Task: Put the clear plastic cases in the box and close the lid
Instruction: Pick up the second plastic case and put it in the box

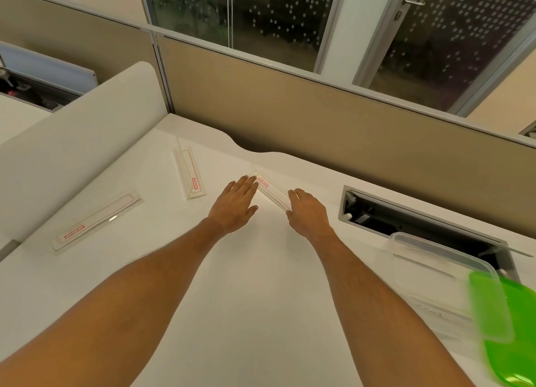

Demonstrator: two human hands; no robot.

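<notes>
two hands meet one clear plastic case [272, 191]: our left hand [235, 205] touches it flat-fingered, our right hand [308, 212] grips its near end.

white desk [246, 314], tan partition [319, 119], cable tray [420, 224]

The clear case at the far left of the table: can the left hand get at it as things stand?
Probably yes. The far-left case lies alone on bare table, nothing on or against it. The left hand only touches the middle case with straight fingers.
</notes>
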